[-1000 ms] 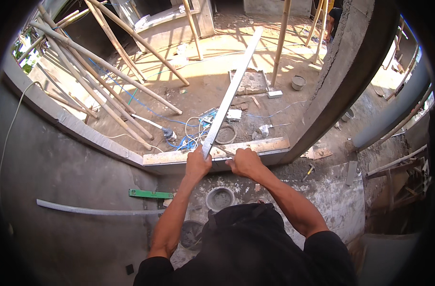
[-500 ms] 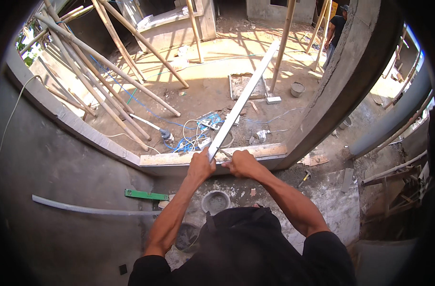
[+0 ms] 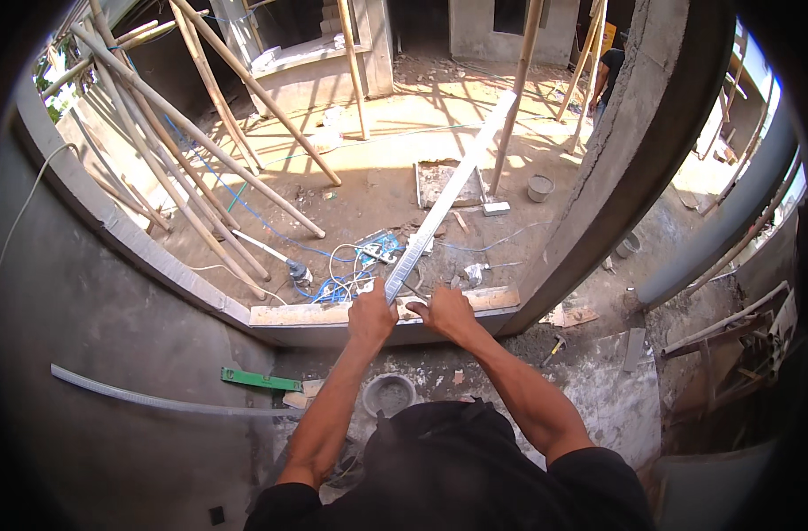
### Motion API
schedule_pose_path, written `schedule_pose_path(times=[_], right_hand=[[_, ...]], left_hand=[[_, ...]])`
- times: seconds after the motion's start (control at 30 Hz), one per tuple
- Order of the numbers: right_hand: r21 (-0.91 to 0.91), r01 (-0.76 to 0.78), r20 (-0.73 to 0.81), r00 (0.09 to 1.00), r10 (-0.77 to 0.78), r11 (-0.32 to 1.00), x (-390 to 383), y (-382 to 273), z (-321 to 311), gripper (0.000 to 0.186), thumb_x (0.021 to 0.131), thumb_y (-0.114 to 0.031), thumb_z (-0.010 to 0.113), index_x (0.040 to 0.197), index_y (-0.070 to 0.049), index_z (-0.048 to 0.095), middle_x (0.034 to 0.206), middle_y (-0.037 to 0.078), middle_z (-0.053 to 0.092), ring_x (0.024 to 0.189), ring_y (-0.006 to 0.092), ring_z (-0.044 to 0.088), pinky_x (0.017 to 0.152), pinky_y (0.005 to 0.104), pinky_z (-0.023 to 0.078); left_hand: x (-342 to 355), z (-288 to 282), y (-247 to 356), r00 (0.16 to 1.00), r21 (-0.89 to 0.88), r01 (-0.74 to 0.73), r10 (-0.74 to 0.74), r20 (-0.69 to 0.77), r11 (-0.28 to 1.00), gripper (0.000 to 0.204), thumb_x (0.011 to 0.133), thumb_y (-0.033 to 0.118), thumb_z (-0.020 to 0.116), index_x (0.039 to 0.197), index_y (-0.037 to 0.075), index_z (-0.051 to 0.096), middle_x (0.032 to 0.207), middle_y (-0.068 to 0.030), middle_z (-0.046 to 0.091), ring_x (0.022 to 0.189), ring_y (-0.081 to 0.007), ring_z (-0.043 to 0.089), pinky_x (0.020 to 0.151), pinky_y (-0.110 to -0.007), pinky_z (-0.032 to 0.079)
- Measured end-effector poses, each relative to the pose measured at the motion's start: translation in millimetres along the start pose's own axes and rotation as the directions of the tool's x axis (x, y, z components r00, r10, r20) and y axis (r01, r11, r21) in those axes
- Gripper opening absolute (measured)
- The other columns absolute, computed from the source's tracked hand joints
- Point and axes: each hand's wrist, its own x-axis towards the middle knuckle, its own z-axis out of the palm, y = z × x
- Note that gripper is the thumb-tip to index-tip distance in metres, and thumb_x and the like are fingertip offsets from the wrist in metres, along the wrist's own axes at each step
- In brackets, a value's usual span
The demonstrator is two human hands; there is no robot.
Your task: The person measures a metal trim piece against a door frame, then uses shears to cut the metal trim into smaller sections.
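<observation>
Arms (image 3: 335, 403) outstretched, left fingers (image 3: 369, 305) around pale strip (image 3: 448, 200)

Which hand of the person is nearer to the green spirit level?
Left. In the picture, the left hand holds the long pale strip, above and to the right of the green spirit level; the right hand is farther right.

The head-worn fisheye camera looks forward and steeply down from above and behind the bare left hand (image 3: 371, 316) and bare right hand (image 3: 449, 314). Both are near; coverage extends to brown earthen ground (image 3: 369, 193) well beyond them.
</observation>
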Motion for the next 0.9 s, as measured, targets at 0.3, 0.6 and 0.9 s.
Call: schedule_pose_path(times=[0.3, 0.6, 0.9], right_hand=[[-0.014, -0.057, -0.018, 0.998, 0.056, 0.998, -15, 0, -8, 0.066, 0.083, -0.058, 0.073, 0.086, 0.007, 0.073, 0.085, 0.031, 0.070, 0.086, 0.0478, 0.070, 0.074, 0.0528, 0.057], [-0.003, 0.076, 0.046, 0.996, -0.075, 0.997, -1, 41, 23, 0.043, 0.084, -0.036, 0.075, 0.089, 0.007, 0.072, 0.089, 0.033, 0.069, 0.089, 0.0483, 0.068, 0.081, 0.0517, 0.056], [0.040, -0.054, 0.115, 0.992, 0.049, 0.998, -23, 22, 8, 0.033, 0.081, -0.028, 0.074, 0.093, 0.002, 0.074, 0.095, 0.028, 0.071, 0.095, 0.0434, 0.070, 0.085, 0.0491, 0.057]], left_hand=[[-11, 5, 12, 0.998, -0.071, 0.052, -0.054, -0.030, 0.996, 0.033, 0.083, 0.020, 0.072, 0.108, 0.005, 0.056, 0.080, -0.0256, 0.068, 0.080, -0.0477, 0.069, 0.072, -0.057, 0.054], [-5, 12, -12, 0.982, -0.452, -0.063, 0.135, 0.129, 0.890, 0.021, 0.075, 0.010, 0.068, 0.091, -0.003, 0.064, 0.075, -0.0226, 0.066, 0.069, -0.0379, 0.067, 0.065, -0.044, 0.051], [-25, 31, 3, 0.999, 0.051, 0.004, -0.001, -0.049, 0.999, 0.041, 0.085, 0.023, 0.072, 0.115, 0.006, 0.050, 0.076, -0.0244, 0.069, 0.076, -0.0467, 0.069, 0.067, -0.057, 0.052]])
